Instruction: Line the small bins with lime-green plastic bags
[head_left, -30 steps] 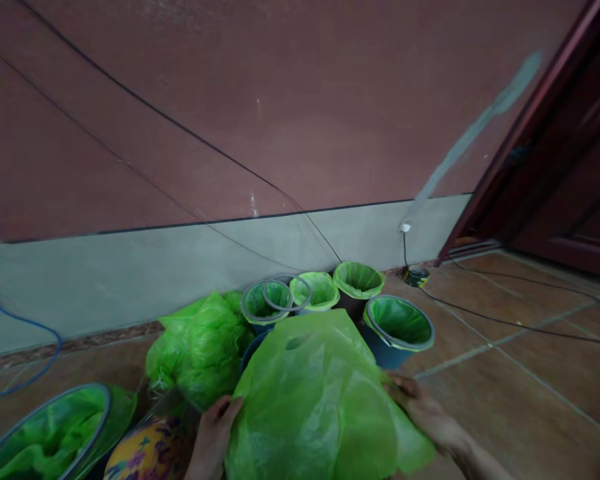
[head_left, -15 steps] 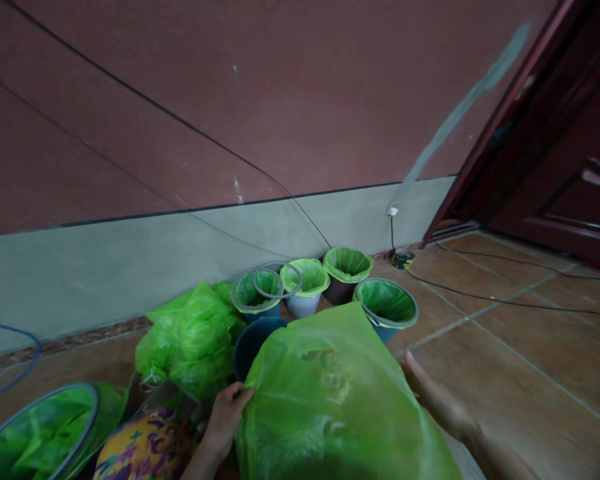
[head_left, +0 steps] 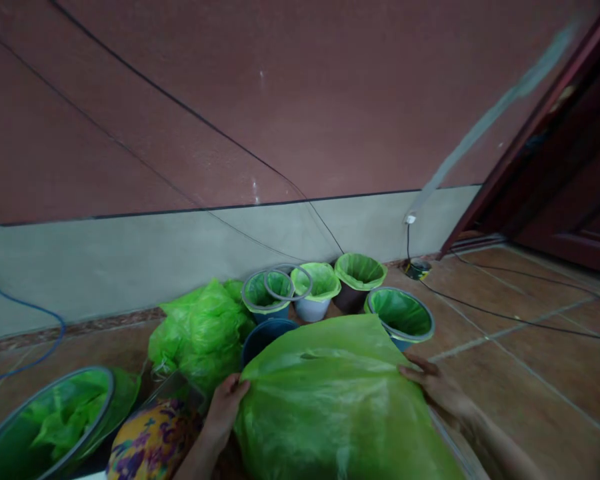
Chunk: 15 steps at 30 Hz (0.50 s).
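At the bottom centre of the frame, a green plastic bag (head_left: 330, 413) spreads wide between my two hands, its upper edge reaching towards the bins behind it. My left hand (head_left: 227, 403) grips the bag's left edge between thumb and fingers, and my right hand (head_left: 433, 387) is closed on its right edge. Just beyond the bag, left of the middle, the mouth of an unlined dark blue bin (head_left: 263, 335) shows, partly covered by the plastic. Behind that, nearer the wall (head_left: 180, 147), stand a blue bin (head_left: 273, 311) with a green liner, a white bin (head_left: 313, 310) and a dark brown bin (head_left: 349, 300), both lined in green too; a loose grey ring (head_left: 311, 283) lies across the tops of the first two. Right of centre, another blue bin (head_left: 401, 344) has its liner under a grey rim. A heap of green bags (head_left: 205, 337) sits left of centre on the tiled floor (head_left: 535, 333). At the lower left I see yellow flowered cloth (head_left: 147, 443) near my left forearm, and beside it a large grey-rimmed container (head_left: 111, 393) with crumpled green plastic inside.
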Each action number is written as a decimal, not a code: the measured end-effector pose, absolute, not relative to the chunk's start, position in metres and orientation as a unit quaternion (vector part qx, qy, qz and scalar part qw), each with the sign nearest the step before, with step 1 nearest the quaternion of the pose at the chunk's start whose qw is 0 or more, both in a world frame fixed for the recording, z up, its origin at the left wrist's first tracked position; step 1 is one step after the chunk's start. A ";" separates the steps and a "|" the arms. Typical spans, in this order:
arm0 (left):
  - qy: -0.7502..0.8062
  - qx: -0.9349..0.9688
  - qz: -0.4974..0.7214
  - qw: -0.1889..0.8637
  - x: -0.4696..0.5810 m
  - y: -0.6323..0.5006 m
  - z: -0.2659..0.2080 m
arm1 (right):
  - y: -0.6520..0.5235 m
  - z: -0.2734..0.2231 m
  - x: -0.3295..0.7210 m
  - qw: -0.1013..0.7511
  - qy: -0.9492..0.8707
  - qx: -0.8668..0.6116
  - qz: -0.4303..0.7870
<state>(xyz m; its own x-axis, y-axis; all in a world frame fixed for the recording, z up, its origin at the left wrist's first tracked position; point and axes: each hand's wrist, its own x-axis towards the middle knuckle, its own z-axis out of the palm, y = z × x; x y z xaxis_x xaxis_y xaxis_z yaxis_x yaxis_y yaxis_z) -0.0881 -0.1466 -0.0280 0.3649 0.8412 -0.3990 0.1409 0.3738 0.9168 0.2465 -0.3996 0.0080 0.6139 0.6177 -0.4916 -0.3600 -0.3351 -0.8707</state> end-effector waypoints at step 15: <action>0.357 0.489 0.308 0.734 -0.102 -0.105 0.045 | -0.391 0.101 0.239 0.579 -0.268 -0.671 0.378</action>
